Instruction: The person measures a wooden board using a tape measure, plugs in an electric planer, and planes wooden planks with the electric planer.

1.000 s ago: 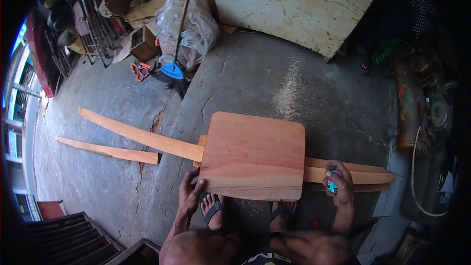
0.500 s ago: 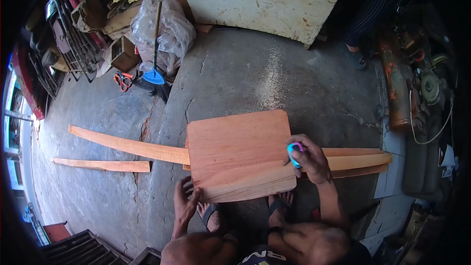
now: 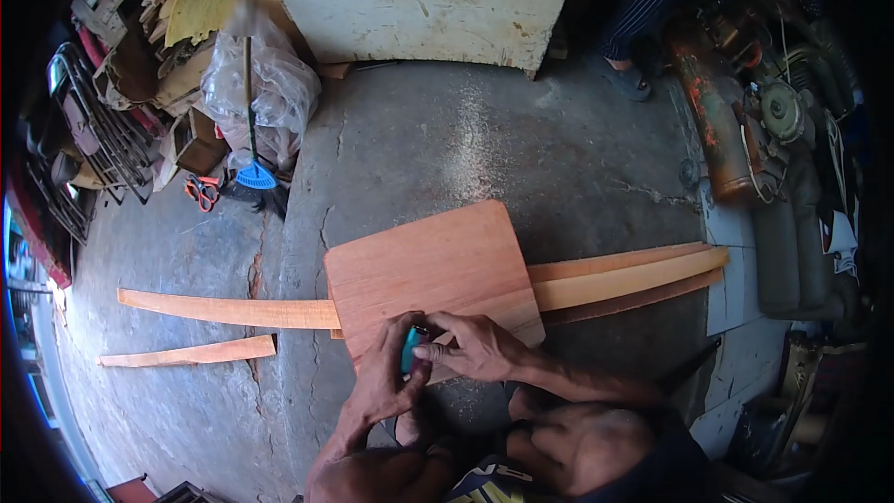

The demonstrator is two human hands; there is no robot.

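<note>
A small teal-and-pink object, which looks like a tape measure (image 3: 410, 348), is held between my two hands over the board's near edge. My left hand (image 3: 384, 374) is closed around its left side. From the right, my right hand (image 3: 480, 346) pinches it with thumb and fingers. Beneath my hands lies a flat reddish-brown wooden board (image 3: 424, 265) with rounded corners, tilted a little in view. The board rests across long wooden strips (image 3: 633, 284) that stick out on both sides. Whether a blade is pulled out of the tape measure is hidden by my fingers.
A short wood strip (image 3: 191, 351) lies on the concrete floor at left. Sawdust (image 3: 473, 144) is scattered beyond the board. Orange-handled scissors (image 3: 202, 192) and a blue broom (image 3: 255, 175) are near a plastic bag (image 3: 256, 84). A rusty cylinder (image 3: 712, 121) stands right, near another person's foot (image 3: 626, 79).
My right hand has brought the tape measure from the board's right edge to its near edge. My left hand has moved from the lower left corner to meet it. The board has turned slightly.
</note>
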